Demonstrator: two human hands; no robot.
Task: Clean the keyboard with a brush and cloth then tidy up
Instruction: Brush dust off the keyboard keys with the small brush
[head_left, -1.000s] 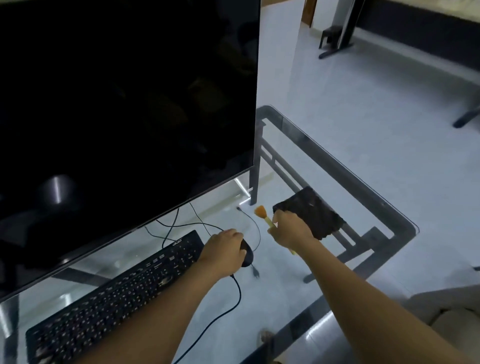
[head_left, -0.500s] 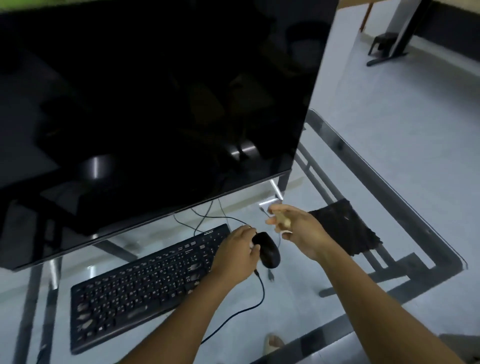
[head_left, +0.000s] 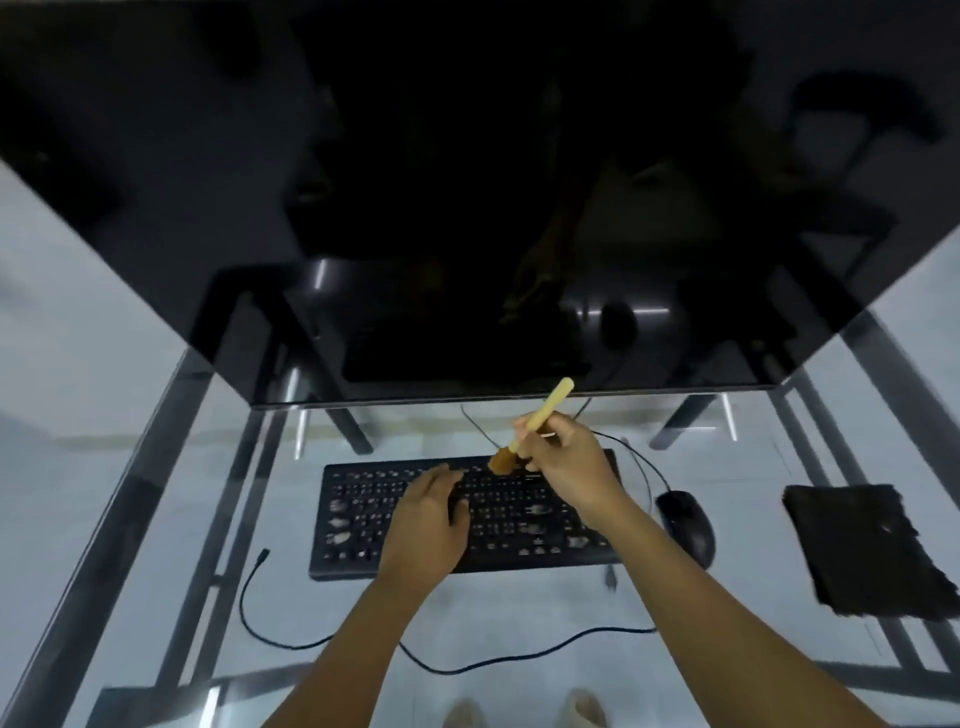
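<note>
A black keyboard (head_left: 363, 519) lies on the glass table in front of me. My right hand (head_left: 571, 467) grips a small brush (head_left: 535, 421) with a pale yellow handle; its brown bristles touch the keyboard's top row near the middle. Flat on the keys rests my left hand (head_left: 426, 525), fingers spread, holding nothing. A dark cloth (head_left: 867, 551) lies on the glass at the right, apart from both hands.
A large black monitor (head_left: 467, 182) hangs over the back of the glass table (head_left: 130, 467). A black mouse (head_left: 685, 525) sits between keyboard and cloth. A loose black cable (head_left: 270, 623) curls in front of the keyboard. Feet show through the glass below.
My view has swung left to face the keyboard. My left hand left the mouse and now rests on the keys. My right hand brought the brush from near the cloth to the keyboard.
</note>
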